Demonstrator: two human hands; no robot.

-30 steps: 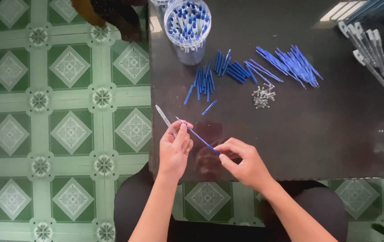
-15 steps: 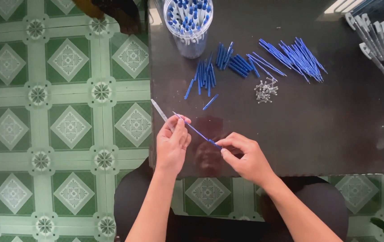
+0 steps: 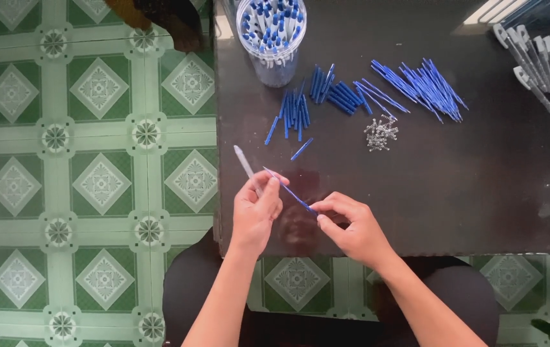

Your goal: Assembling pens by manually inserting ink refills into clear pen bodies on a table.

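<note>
1. Feeding a blue refill (image 3: 289,190) into a clear pen barrel (image 3: 246,166): the refill is pinched in the right hand (image 3: 350,228), the barrel in the left hand (image 3: 257,209).
2. Beyond the grip, a clear cup (image 3: 272,38) of seemingly finished pens is seen; loose refills (image 3: 416,87) and springs (image 3: 380,132) remain on the bench (image 3: 454,186).
3. No labels are visible.

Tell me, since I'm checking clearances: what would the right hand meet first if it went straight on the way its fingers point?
The right hand points up-left along the blue refill it pinches. It would probably meet the left hand first, which holds the clear barrel.
</note>
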